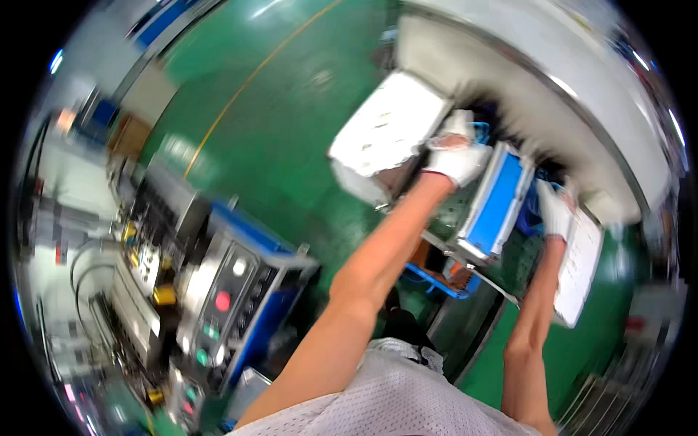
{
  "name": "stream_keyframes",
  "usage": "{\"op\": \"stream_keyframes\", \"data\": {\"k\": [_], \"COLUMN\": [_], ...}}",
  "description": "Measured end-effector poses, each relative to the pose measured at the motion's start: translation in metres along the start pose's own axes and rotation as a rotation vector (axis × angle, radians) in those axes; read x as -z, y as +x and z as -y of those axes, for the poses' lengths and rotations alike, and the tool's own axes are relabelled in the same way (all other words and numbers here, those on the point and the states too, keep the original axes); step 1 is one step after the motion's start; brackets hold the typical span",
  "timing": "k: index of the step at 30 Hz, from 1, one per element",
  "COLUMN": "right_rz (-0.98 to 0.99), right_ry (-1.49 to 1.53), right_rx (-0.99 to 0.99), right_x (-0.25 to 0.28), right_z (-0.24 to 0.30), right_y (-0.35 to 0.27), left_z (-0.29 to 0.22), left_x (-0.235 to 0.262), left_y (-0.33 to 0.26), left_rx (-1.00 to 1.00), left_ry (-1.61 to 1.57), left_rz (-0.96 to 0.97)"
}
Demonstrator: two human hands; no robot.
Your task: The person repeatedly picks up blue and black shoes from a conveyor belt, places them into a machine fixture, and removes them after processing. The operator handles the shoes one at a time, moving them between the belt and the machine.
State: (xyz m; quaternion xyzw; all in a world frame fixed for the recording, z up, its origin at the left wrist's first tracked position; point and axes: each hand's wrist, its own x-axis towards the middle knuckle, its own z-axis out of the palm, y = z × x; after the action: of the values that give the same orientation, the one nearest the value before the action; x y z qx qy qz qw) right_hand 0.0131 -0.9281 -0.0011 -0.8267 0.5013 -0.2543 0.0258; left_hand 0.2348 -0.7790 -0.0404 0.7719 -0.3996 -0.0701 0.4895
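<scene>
My left hand [462, 161], in a white glove, reaches forward to the white machine's dark bristly edge, beside a white tray-like surface [392, 120]. Something blue shows just past its fingers, but motion blur hides whether they hold it. My right hand [555, 212], also gloved in white, is at the same edge farther right, next to a dark blue item [533, 211] and a second white panel [580, 265]. Its fingers are smeared too. Between my hands lies a long blue-topped block with a metal frame [496, 203].
The large white machine [523, 62] curves across the upper right. Below the framed block sits a blue basket [443, 282] with orange-brown contents. On my left stands a machine with a control panel [225, 298] and a red button. A yellow line [251, 76] crosses the green floor.
</scene>
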Motion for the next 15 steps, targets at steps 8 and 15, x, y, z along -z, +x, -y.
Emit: {"op": "stream_keyframes", "data": {"k": [8,15], "right_rz": [0.958,1.776], "right_ry": [1.126,0.511], "right_rx": [0.3,1.023], "right_x": [-0.053,-0.122], "right_z": [0.185,0.244], "right_y": [-0.236,-0.451], "left_z": [0.123,0.081], "left_x": [0.113,0.189], "left_y": [-0.346,-0.92], "left_rx": [0.439,1.859], "left_ry": [0.005,0.633], "left_rz": [0.108,-1.197]}}
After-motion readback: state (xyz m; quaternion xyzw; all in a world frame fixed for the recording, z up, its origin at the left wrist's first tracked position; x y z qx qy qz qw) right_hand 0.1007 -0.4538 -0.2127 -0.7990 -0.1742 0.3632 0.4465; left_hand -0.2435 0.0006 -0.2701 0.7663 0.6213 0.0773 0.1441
